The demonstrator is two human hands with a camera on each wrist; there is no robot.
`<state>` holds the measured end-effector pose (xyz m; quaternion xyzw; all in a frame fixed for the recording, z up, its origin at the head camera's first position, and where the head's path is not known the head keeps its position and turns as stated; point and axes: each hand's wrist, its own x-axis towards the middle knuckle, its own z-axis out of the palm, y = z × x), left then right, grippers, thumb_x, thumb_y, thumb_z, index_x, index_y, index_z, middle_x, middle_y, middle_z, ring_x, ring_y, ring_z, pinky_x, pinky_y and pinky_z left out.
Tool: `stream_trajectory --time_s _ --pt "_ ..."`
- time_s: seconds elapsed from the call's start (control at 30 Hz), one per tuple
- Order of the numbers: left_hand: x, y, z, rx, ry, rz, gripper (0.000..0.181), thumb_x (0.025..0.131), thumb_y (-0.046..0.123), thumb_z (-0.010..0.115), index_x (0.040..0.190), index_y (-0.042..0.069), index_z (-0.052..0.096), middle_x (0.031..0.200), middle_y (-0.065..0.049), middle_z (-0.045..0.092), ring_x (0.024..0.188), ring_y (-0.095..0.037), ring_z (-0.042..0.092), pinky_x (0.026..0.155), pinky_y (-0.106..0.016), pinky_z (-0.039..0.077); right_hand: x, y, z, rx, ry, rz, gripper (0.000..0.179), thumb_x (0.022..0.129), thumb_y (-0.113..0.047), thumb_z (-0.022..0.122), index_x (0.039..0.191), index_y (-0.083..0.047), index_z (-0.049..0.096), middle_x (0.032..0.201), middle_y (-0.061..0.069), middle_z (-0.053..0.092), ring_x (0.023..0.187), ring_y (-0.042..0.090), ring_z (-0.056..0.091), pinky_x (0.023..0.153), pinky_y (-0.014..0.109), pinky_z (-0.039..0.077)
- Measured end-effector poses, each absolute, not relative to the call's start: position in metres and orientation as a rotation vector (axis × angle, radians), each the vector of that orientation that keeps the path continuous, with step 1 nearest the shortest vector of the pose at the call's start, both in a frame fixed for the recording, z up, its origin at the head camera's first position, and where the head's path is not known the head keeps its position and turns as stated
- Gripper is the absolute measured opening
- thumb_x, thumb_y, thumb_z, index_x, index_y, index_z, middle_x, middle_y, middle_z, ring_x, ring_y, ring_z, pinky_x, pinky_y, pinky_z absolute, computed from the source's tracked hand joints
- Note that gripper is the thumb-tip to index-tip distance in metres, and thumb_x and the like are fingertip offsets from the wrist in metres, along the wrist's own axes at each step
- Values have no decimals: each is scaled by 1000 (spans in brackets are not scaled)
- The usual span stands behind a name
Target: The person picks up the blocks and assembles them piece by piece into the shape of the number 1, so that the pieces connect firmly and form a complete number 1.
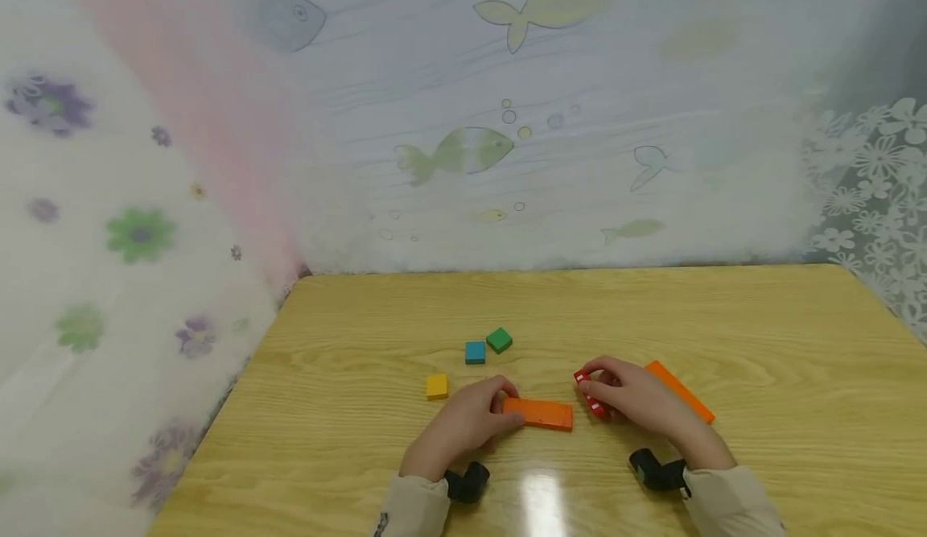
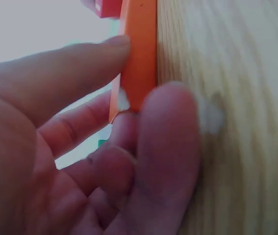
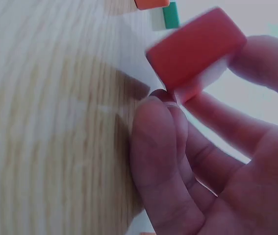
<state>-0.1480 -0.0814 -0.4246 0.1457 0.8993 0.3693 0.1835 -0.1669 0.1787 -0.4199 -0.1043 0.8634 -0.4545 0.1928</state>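
Near the middle of the table my left hand (image 1: 467, 418) holds the left end of a flat, oblong orange block (image 1: 543, 415) between thumb and fingers. The left wrist view shows that orange block (image 2: 141, 54) lying along the wood, fingers at its near end. To its right, my right hand (image 1: 637, 396) pinches a small red block (image 1: 591, 394) with white marks. Seen from the right wrist, the red block (image 3: 197, 49) is tilted, raised off the table at the fingertips. A second orange block (image 1: 681, 392) lies slantwise beyond the right hand, partly hidden by it.
A yellow square block (image 1: 437, 386) lies left of the left hand. Farther back, a blue block (image 1: 475, 353) and a green block (image 1: 499, 340) sit close together on the wooden table (image 1: 724, 311). A curtain with painted fish (image 1: 456, 150) hangs behind the table's back edge.
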Motion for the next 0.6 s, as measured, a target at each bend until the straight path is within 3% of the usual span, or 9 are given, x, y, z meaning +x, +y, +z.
stream_trajectory --time_s 0.23,0.37,0.6 --pt "-141 -88 -425 415 2477 1057 25 80 39 69 98 24 59 68 5 51 52 -11 43 49 -24 35 -166 174 -420 -244 2457 -1247 43 91 -42 53 121 -11 55 76 4 58 56 18 50 53 32 42" --pt "-142 -89 -422 429 2434 1066 23 79 38 70 94 24 59 69 4 52 53 -11 45 51 -24 36 -165 170 -420 -201 2519 -1193 40 90 -42 55 117 -12 56 77 3 58 55 17 50 53 31 42" --pt "-143 -88 -416 422 2404 1044 19 80 37 70 90 23 61 73 4 56 57 -11 48 54 -25 39 -162 162 -417 -176 2699 -997 42 87 -46 57 114 -14 56 91 -1 61 70 12 51 64 28 41"
